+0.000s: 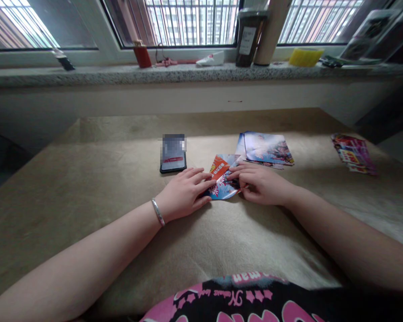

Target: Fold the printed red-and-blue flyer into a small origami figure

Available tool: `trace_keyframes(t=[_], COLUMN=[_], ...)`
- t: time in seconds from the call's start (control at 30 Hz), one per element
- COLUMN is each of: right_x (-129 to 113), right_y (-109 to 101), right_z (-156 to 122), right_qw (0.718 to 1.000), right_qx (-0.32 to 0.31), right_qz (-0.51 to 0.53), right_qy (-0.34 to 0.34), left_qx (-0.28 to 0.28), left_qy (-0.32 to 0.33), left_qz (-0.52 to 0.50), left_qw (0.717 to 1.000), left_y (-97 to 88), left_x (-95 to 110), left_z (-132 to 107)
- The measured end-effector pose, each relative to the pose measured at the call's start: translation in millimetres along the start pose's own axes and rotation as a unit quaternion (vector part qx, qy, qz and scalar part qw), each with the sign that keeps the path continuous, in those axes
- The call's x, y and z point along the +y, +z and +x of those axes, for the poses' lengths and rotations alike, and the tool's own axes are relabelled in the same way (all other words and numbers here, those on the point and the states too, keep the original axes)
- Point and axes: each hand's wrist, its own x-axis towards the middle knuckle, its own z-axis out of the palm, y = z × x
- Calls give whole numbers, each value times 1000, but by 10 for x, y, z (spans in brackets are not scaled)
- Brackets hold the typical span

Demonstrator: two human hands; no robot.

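A glossy printed sheet of paper [221, 190], blue with an orange panel, lies partly folded on the table between my hands. My left hand [184, 190] rests on its left edge, fingers stretched out and lying flat. At the right edge is my right hand [263, 183]: a finger reaches over the sheet, while the others curl in by the edge, which lifts a little. The fingertips partly cover the sheet. Just behind my right hand sits a small pile of similar glossy printed sheets [267, 147].
A phone [173, 152] with a blurred screen lies beyond my left hand. More colourful printed papers [352, 154] lie at the table's right side. Along the windowsill [104, 77] stand a red lighter-like object [142, 54], a dark lidded jar [250, 40] and a yellow sponge-like block [305, 57].
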Motion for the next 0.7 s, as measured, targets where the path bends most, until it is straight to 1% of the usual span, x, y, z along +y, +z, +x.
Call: trace_keyframes(t=[0.07, 0.2, 0.37, 0.5, 0.7], right_x=[-18, -41, -62, -84, -103], right_y=[5, 21, 18, 4, 2], right_z=[7, 6, -11, -10, -5], right_qw=[1000, 999, 995, 989, 983], right_qx=[-7, -15, -16, -13, -23], right_qz=[6, 31, 7, 13, 30], right_qy=[-1, 18, 98, 145, 182], left_qx=[0, 27, 51, 47, 33], left_qy=[10, 28, 36, 47, 55], left_qz=[6, 14, 12, 23, 11], left_qw=[1000, 999, 998, 998, 998], left_y=[8, 28, 39, 24, 19], left_x=[-3, -15, -43, -40, -37], left_z=[-2, -4, 8, 14, 3])
